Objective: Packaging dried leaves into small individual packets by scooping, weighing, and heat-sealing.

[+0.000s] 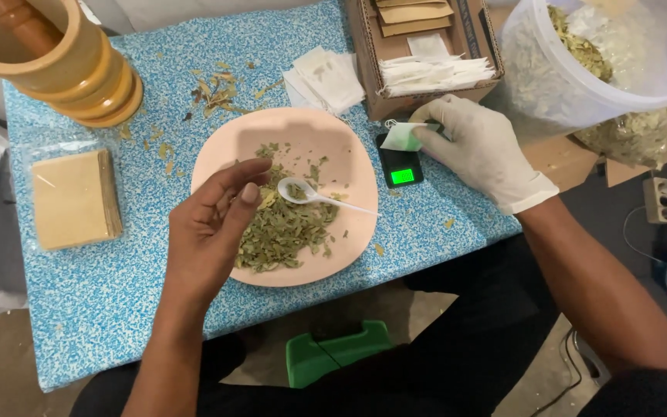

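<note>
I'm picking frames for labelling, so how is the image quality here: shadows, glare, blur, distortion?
Head view: even, soft light; the left hand throws a faint shadow on the pink plate. The scale display glows bright green, washed out. The tub at the top right is pale and slightly blown. The mortar leans outward from wide-angle distortion. The gloved right hand and the spoon are sharp.

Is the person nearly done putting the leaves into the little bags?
Hard to say. Done: dried leaves are heaped on the pink plate, and the small scale is lit. In hand: the gloved right hand holds one small white bag over the scale; the bare left hand is beside the white spoon. Left: many white bags wait in the cardboard box.
</note>
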